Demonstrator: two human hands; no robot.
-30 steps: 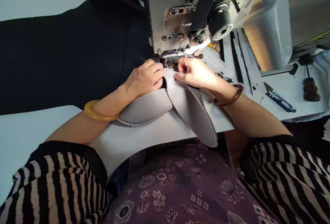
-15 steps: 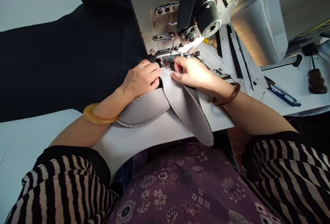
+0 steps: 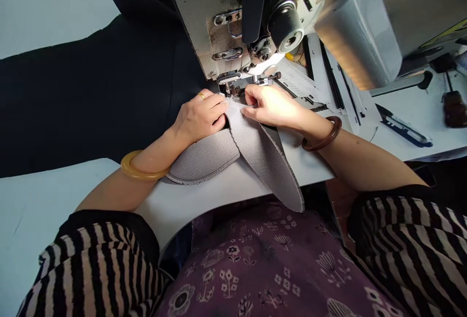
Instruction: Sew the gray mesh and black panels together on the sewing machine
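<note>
At six o'clock from the sewing machine (image 3: pixel 204 30): grey cloth (image 3: pixel 255 142), flaps toward five and eight
Left hand (image 3: pixel 201 116): gripping cloth at nine o'clock
Right hand (image 3: pixel 272 105): pinching cloth at three o'clock

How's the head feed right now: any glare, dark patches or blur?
In the head view, strong light bleaches the right hand; in the head view, the black fabric shows little detail; in the head view, the brown-handled tool near the right edge looks soft.
</note>
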